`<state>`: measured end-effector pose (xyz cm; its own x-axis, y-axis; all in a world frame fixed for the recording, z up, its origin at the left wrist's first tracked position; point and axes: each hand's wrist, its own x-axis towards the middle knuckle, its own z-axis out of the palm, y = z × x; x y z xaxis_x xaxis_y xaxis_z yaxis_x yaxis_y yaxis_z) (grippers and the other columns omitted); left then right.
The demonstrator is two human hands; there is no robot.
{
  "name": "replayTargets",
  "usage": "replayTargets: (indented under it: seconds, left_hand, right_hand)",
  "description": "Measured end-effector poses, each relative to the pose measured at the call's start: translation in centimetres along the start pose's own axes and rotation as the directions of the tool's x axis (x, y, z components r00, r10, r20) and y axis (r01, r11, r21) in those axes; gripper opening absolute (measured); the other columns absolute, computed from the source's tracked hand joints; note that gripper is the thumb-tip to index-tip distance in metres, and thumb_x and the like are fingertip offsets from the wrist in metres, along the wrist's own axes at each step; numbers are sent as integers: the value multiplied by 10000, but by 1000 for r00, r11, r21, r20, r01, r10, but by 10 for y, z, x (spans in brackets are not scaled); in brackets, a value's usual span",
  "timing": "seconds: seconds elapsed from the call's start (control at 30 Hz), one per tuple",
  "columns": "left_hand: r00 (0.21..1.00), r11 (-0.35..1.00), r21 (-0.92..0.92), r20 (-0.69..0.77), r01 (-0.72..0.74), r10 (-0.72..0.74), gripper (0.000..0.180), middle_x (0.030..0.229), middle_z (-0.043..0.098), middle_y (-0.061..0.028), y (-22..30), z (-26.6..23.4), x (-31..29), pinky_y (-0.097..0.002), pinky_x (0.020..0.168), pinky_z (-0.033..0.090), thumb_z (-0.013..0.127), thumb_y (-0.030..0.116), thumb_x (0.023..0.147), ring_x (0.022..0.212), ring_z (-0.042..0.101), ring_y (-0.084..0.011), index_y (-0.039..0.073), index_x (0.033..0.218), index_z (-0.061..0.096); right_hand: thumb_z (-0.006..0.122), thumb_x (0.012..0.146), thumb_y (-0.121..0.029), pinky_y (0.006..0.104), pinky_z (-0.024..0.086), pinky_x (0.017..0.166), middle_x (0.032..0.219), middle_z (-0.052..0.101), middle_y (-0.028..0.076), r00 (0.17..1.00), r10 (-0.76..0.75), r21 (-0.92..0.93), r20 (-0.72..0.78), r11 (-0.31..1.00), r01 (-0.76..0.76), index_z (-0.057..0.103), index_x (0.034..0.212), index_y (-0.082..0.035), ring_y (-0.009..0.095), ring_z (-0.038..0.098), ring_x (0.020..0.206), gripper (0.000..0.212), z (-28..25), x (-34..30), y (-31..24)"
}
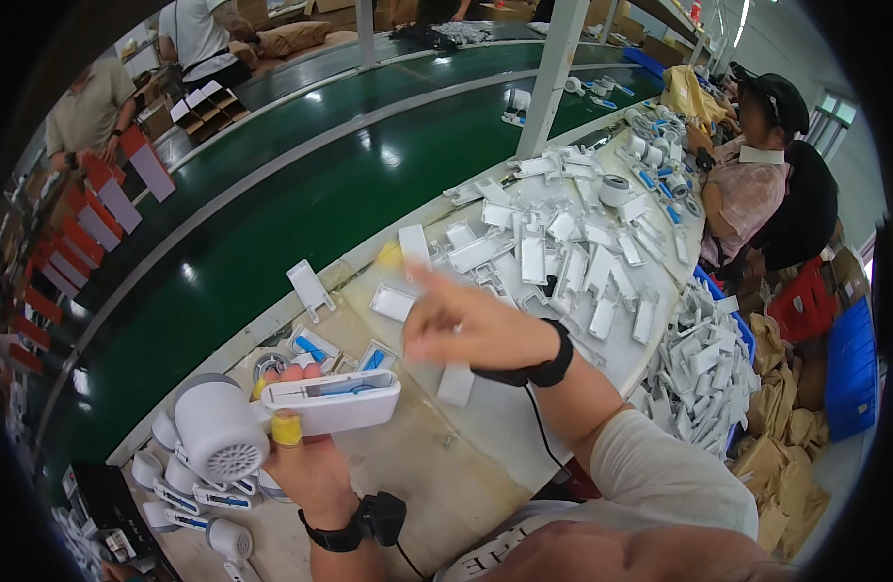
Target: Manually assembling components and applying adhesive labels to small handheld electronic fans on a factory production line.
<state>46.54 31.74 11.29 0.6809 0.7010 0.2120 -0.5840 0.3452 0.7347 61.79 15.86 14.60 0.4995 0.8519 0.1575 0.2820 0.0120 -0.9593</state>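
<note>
My left hand (pixel 306 466), with yellow tape on one finger, is closed around a white handheld device (pixel 340 403). The device has a thick round head (pixel 214 427) with a vented face. Its long handle lies open on the upper side, showing a blue part and wires (pixel 364 388) inside. To its right, my right hand (pixel 456 325) hangs over the table with fingers apart and somewhat blurred; nothing shows in it. Beyond that hand lie white plastic covers (pixel 393 303) and a large heap of similar white handle shells (pixel 534 260).
Several more round-headed devices (pixel 180 475) lie at the left on the worktable (pixel 417 485). A green conveyor belt (pixel 311 184) runs behind, with a post (pixel 551 78) at the table edge. A blue crate of white parts (pixel 703 359) stands at the right. Co-workers (pixel 757 175) are beyond.
</note>
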Motion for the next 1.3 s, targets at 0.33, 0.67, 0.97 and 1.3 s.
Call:
replayTargets:
  seconds: [0.33,0.67,0.97,1.3]
  left_hand:
    - [996,999,26,-90,29,-26,417,1077,566,-173,-5,13,-9,-413,897,443,597,123,824,969,567,-276,-40,1176,446]
    - [984,975,138,18,176,-180,423,1094,560,-123,-22,4,-3,-352,914,438,565,204,867,1006,549,-219,-13,1208,442]
    - [965,959,114,15,258,-261,460,1116,555,-114,-32,3,-6,-353,922,421,564,264,863,1006,540,-223,19,1232,439]
    - [968,965,83,-28,250,-249,422,1013,586,-115,-26,14,-13,-366,905,436,587,208,840,954,562,-211,-33,1162,458]
  right_hand:
    - [504,852,-48,200,372,512,608,469,15,861,-183,-108,-475,983,150,-25,1424,-136,69,462,549,785,-21,-2,-12]
    - [477,855,-27,168,342,418,616,511,42,593,-305,-26,-745,902,431,-66,1418,-174,69,446,487,796,-48,-26,-33]
    - [474,853,-34,189,325,408,583,472,35,601,-289,54,-745,872,486,-39,1423,-170,73,395,446,779,-61,-43,-43]
    - [484,864,-35,183,383,463,738,555,79,691,-262,183,-673,847,499,-99,1412,-213,76,488,539,820,-51,-38,-39]
